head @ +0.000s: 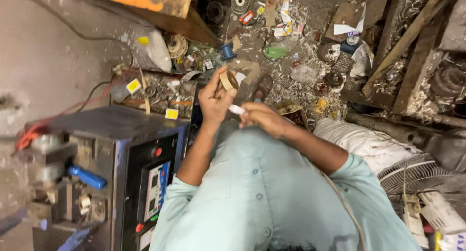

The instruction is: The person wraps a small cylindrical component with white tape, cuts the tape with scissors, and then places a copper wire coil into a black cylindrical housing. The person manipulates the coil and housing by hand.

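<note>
Pinched between thumb and fingers, a tan roll of tape (228, 80) sits in my left hand (213, 101), which is raised with the forearm running up from the pale green shirt (257, 193). Just beside it, my right hand (263, 119) is closed on a small white piece (237, 109), wrist bent inward. What that piece is I cannot make out. A grey machine (116, 154) crowds my left; a white fan (412, 176) sits right; the littered floor (291, 52) lies ahead.
</note>
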`<state>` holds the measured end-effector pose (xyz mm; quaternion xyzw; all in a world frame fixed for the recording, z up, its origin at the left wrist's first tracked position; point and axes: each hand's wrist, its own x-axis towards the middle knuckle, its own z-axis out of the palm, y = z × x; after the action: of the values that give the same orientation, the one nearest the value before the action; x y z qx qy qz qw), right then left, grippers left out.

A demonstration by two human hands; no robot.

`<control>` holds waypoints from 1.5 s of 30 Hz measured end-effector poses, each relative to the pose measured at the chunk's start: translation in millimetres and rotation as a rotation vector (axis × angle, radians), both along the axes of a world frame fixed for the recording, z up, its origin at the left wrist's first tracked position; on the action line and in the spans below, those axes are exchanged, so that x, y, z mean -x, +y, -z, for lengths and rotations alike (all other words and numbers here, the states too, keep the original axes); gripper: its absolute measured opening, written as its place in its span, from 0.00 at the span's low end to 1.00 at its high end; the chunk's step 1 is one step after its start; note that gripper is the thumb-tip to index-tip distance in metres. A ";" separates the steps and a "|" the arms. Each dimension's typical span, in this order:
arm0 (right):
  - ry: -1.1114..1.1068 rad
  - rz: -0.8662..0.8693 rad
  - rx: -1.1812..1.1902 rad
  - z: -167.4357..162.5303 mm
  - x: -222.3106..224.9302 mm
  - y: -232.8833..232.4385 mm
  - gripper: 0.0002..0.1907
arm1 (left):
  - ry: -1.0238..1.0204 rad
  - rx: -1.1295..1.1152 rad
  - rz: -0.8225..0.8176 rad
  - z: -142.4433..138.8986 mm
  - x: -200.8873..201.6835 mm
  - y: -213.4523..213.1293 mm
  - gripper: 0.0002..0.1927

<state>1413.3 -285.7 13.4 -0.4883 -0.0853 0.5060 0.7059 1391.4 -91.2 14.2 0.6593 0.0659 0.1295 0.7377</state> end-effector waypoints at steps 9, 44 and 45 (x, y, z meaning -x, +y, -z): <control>-0.067 0.054 -0.151 -19.9 -76.6 -15.1 0.09 | 0.049 -0.082 0.043 -19.7 -105.7 -15.8 0.30; -0.107 0.267 0.133 -41.7 -394.3 32.8 0.10 | -0.071 -0.259 0.187 -34.6 -448.7 35.2 0.36; -0.209 0.257 0.089 -44.1 -400.4 36.1 0.09 | -0.138 -0.248 0.162 -37.2 -453.2 41.6 0.36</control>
<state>1813.7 -249.6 57.5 -0.5762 -0.0727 0.3613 0.7295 1844.7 -49.6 51.4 0.7381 -0.0545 0.1217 0.6614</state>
